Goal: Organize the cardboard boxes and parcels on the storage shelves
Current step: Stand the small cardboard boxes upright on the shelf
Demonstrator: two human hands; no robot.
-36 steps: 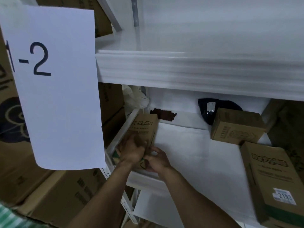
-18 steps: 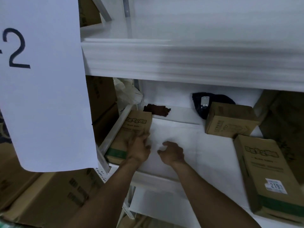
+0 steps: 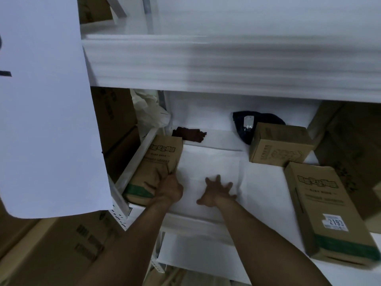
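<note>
Left grip [image 3: 166, 188] — flat on one box [image 3: 159, 156]

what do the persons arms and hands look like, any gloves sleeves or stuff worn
Nothing worn that shows. The left hand and right hand have no gloves, and no ring, watch or wristband can be made out in the dim light. Both forearms are uncovered, with no sleeve in view down to the picture's edge.

a paper sign [image 3: 45, 120] hangs left of a plastic bag [image 3: 151, 112].
</note>
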